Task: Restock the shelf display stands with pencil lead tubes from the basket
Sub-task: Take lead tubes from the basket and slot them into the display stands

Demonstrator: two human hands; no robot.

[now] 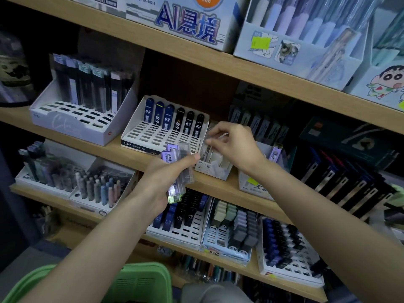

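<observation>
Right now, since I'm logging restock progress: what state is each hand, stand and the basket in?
Left hand: grips a bundle of lead tubes.
Right hand: pinches a clear tube over the small white stand.
0.3 stand: six tubes in back row, front slots empty.
Left white stand: back rows filled, front slots empty.
Green basket: below the arms, contents not visible.

Left hand (166, 178) grips with curled fingers; right hand (235, 145) pinches with fingertips.
</observation>
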